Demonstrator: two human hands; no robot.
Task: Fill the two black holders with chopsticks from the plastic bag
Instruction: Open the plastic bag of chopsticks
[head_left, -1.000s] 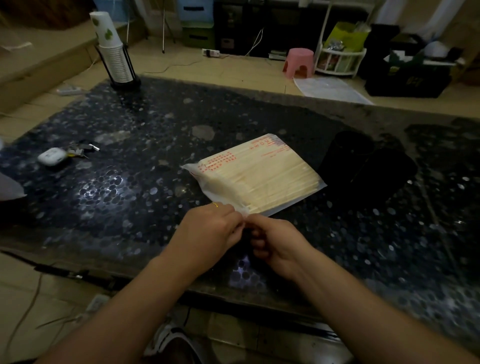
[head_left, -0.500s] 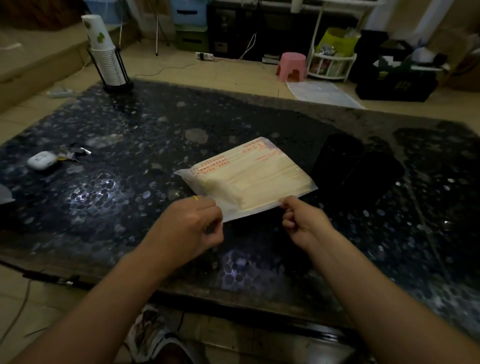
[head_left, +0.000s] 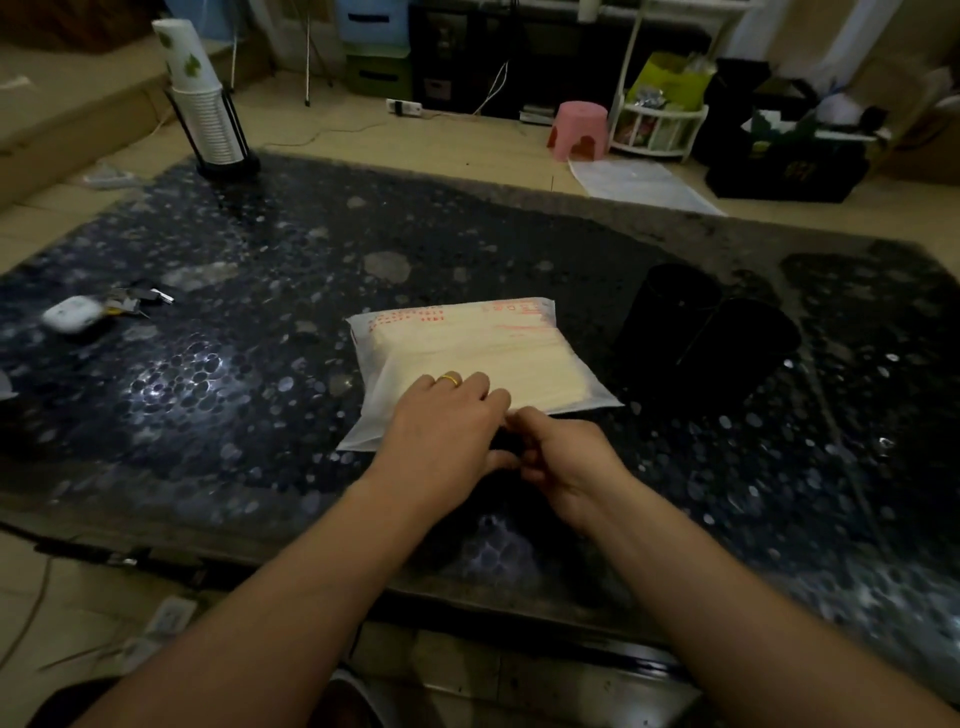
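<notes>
Head view: plastic bag (head_left: 467, 358) of chopsticks lies flat on the dark speckled worktop (head_left: 260, 364), sealed as far as can be seen, near edge toward the person. Both hands meet at that near edge. Left hand (head_left: 447, 436), with a gold ring, rests over the bag's near flap, fingers curled down onto the plastic; looks like a pinch with the thumb, though the contact is hidden under the hand. Right hand (head_left: 561, 457) sits just beside it, fingers curled in, seemingly pinching the same edge; the exact grip is hard to see.

Step in hand, as a guess: opening the bag, no chopsticks out. Next move calls for pulling the two pinches apart to tear or peel the edge, then drawing out a bundle.

Two black holders (head_left: 696, 338) lie just right of the bag, touching or overlapping each other. They blend into the dark worktop, so their openings and whether they hold anything cannot be told. Red print on the bag is unreadable. A cup stack (head_left: 200, 104) stands at the far left corner; a small white case (head_left: 72, 314) and keys lie at left, blurred.
</notes>
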